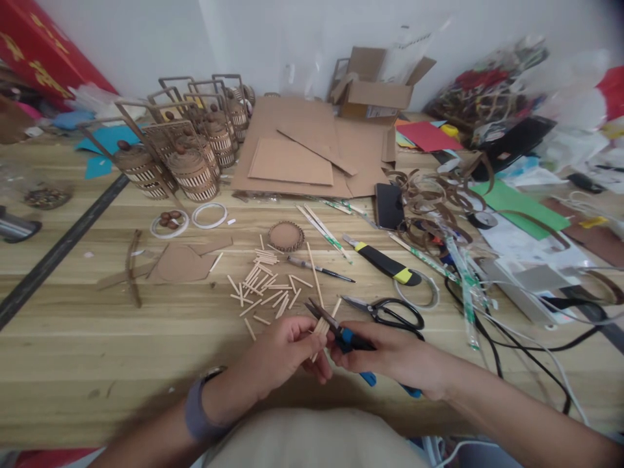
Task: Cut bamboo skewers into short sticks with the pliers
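Between the fingers of my left hand point(287, 351) are a few thin wooden sticks point(320, 329), held in a small bundle. My right hand point(397, 354) grips pliers with blue and black handles point(347, 336). Their pointed jaws are parted and lie around or right beside the sticks; which of these I cannot make out. Beyond my hands, many short cut sticks point(263, 276) lie scattered on the wooden table. One longer stick point(314, 273) points toward the pliers. Just behind the scattered pieces sits a round cardboard disc with a corrugated rim point(286, 236).
Black-handled scissors point(397, 313), a yellow-black utility knife point(383, 260), a pen point(322, 268) and a tape roll point(431, 292) lie close by. Cardboard sheets point(292, 162) are at the back, small lidded baskets with tall handles point(192, 175) at back left. Cables point(497, 351) cross the right side.
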### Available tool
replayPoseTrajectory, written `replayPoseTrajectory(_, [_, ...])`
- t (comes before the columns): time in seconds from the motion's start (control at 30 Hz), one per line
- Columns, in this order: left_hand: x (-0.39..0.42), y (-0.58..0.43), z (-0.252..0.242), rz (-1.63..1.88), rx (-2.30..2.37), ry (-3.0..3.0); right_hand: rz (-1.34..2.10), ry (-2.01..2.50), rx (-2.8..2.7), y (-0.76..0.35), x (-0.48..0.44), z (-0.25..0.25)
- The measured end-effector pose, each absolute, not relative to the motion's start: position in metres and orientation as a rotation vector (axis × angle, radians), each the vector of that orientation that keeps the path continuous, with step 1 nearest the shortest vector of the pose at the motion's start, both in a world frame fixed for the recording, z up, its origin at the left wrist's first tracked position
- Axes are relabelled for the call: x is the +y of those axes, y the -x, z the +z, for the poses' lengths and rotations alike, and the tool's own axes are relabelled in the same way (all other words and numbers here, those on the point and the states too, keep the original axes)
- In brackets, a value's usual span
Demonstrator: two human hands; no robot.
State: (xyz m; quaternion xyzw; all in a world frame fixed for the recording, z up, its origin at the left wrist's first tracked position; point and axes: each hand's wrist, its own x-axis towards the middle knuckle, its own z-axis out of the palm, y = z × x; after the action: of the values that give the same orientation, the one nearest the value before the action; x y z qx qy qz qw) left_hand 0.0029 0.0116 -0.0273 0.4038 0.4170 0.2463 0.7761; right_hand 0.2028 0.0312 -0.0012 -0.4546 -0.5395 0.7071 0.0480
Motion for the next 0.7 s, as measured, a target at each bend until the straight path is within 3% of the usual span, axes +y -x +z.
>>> replayPoseTrajectory(0.43, [0.0132,-0.0049,-0.0246,0.531,0.906,-0.881,2.128,1.324,-1.742,-0.2046,0.033,-0.0011])
replayPoseTrajectory(0.7, [0.0146,-0.0053,-0.0192,0.519,0.927,-0.928,1.862,1.408,-1.939,-0.2014,0.0311,-0.0056])
